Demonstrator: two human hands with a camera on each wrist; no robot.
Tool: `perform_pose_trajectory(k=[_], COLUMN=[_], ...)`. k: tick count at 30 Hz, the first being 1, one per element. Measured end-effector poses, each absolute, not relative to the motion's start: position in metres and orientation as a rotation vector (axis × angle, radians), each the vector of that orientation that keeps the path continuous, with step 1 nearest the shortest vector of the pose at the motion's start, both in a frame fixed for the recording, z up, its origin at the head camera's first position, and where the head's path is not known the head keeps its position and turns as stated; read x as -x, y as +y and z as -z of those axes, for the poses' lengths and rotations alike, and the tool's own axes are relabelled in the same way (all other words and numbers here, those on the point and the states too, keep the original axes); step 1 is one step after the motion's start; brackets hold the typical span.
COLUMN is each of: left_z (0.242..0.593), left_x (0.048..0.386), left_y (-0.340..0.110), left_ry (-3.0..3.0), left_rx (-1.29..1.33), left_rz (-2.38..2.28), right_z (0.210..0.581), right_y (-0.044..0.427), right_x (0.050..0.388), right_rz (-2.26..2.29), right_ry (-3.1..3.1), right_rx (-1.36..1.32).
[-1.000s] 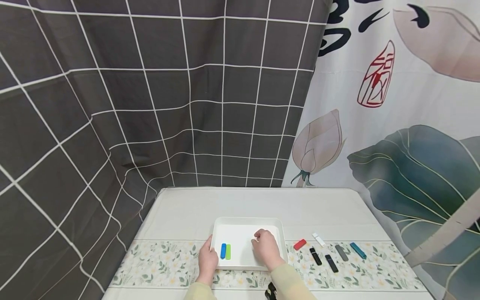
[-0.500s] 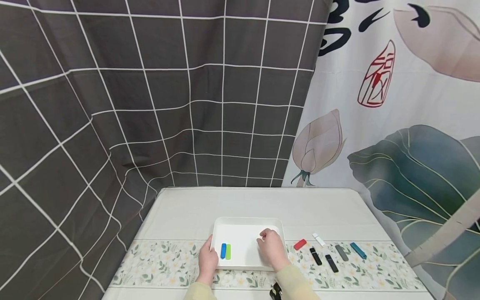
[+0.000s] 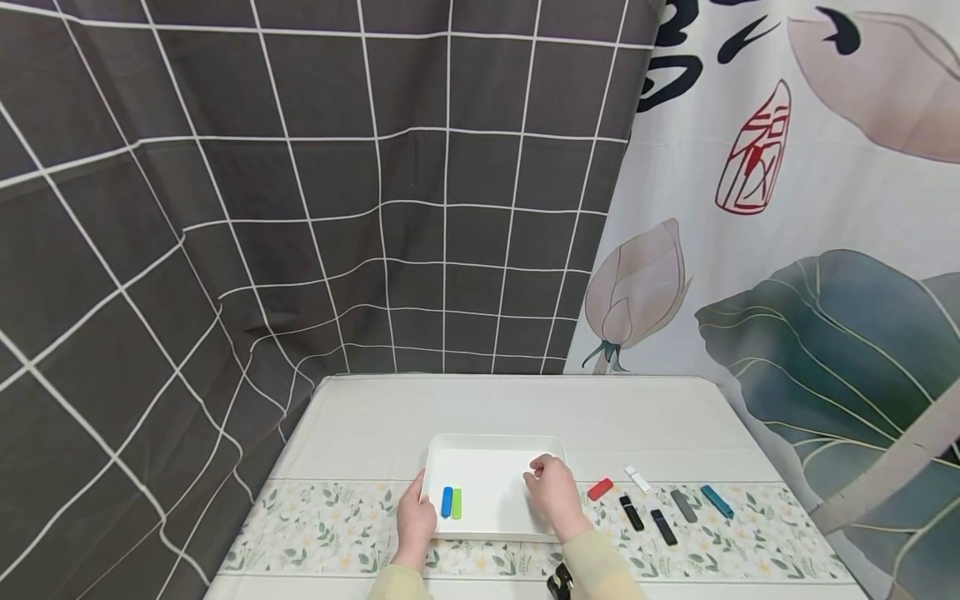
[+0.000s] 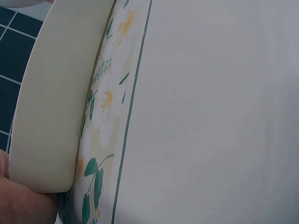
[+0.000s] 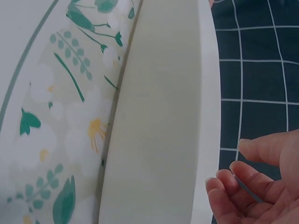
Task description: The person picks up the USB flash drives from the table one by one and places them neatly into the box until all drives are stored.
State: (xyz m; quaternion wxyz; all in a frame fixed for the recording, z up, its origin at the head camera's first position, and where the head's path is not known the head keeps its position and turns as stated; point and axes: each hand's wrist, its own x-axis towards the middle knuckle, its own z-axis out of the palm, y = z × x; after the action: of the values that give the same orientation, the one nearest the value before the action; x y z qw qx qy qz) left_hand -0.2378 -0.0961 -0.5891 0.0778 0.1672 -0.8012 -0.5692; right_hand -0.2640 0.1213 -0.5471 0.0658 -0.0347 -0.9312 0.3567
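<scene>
A shallow white tray (image 3: 495,450) lies on the table. In it, toward the front left, a blue USB flash drive (image 3: 446,502) and a green USB flash drive (image 3: 457,503) stand side by side. My left hand (image 3: 415,518) grips the tray's left side near the front corner; in the left wrist view part of that hand (image 4: 25,200) shows against the tray's outer wall. Over the right part of the tray hangs my right hand (image 3: 555,496). The right wrist view has this hand (image 5: 261,186) with loosely bent fingers, thumb apart, holding nothing.
Right of the tray lie a red stick (image 3: 600,489), a white stick (image 3: 637,478), two black sticks (image 3: 632,512), a grey stick (image 3: 683,506) and a teal stick (image 3: 716,502). They rest on a floral runner (image 3: 322,525) across the white table (image 3: 375,408).
My right hand has drifted to the right over the tray, toward its right rim. The left hand, the tray and the flash drives have stayed in place.
</scene>
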Motion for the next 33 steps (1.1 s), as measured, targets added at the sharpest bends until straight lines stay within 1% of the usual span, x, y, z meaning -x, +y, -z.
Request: perform_pose_trajectory(k=[19,33], left_z=[0.59,0.59], left_x=[0.237,0.238], left_y=[-0.097,-0.096], left_ry=[-2.412,-2.411], left_rx=[-0.511,-0.514], left_rz=[1.704,1.7], right_z=[0.541,0.538], right_y=[0.145,0.163], right_x=[0.265,0.267], right_rz=[-1.095,-1.124], right_ry=[-2.774,-2.738], right_rx=[0.2,0.209])
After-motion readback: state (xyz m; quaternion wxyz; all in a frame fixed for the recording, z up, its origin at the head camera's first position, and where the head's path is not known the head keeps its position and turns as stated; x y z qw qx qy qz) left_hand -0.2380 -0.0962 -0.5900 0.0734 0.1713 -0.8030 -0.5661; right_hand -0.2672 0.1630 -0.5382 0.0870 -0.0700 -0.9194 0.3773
